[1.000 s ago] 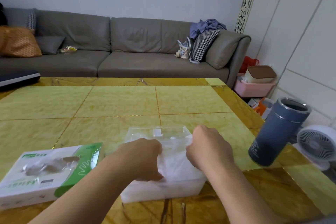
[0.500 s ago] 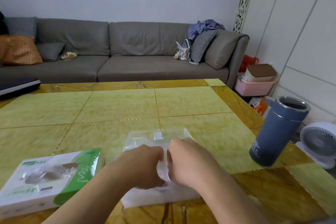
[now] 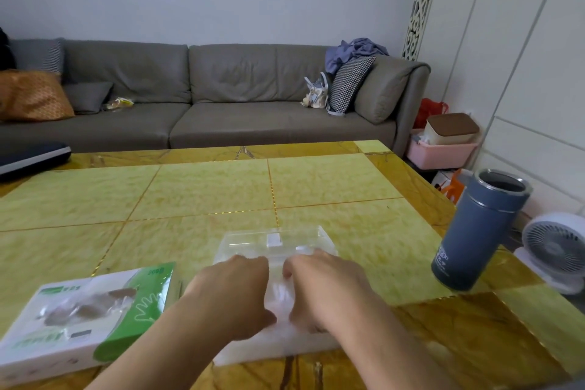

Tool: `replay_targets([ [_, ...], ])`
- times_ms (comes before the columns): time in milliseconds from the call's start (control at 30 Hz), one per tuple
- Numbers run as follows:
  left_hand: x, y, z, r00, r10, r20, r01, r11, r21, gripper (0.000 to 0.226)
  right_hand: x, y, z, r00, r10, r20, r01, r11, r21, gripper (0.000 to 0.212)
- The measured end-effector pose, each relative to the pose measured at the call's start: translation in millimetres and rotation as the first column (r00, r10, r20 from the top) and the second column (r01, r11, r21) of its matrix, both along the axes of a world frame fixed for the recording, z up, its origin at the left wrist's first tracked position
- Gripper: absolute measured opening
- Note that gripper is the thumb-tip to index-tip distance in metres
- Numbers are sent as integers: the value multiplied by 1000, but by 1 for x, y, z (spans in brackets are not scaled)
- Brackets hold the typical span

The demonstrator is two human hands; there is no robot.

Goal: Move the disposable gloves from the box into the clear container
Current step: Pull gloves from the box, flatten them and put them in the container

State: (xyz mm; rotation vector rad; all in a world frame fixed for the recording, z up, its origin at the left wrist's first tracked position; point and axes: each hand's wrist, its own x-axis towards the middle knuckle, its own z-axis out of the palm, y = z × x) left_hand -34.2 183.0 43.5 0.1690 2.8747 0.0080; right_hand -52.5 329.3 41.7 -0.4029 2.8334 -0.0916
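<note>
At about 8 o'clock on the table (image 3: 316,187) lies the glove box (image 3: 79,317), white with a green end. Its long axis runs from 8 o'clock near the table's edge towards 2 o'clock, green end nearest the container. A white hand outline is printed on the green part, and "200" reads at its upper corner; the other green lettering on the white face is too blurred to read. Through the oval opening on top, crumpled clear gloves (image 3: 85,307) show inside.

Just right of the box, at 6 o'clock, sits the clear container (image 3: 275,242), its long axis running from 6 towards 12 o'clock, with a small white tab at the far wall. A whitish mass of gloves fills its near part.

The left hand (image 3: 234,294) and right hand (image 3: 326,288) are side by side over the container, knuckles up, fingers curled down into the glove mass. Whether the fingers pinch the gloves or only press them I cannot tell, as the tips are hidden.

At 3 o'clock a blue-grey flask (image 3: 478,231) stands upright with its top open; white lettering low on its side is unreadable.
</note>
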Motion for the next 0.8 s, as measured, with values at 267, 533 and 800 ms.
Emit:
replay_targets([
  [267,-10,9,7,978,74,197,-75,997,-1,43,10,2,16,998,-51,46,50,999,12,21],
  [533,-18,11,-16,965,83,249,-84,996,-6,66,-9,-4,-3,965,-163,207,165,986,5,12],
  [800,-22,17,-22,955,136,262,-106,986,-127,80,-17,-4,-14,927,-256,274,266,964,0,97],
])
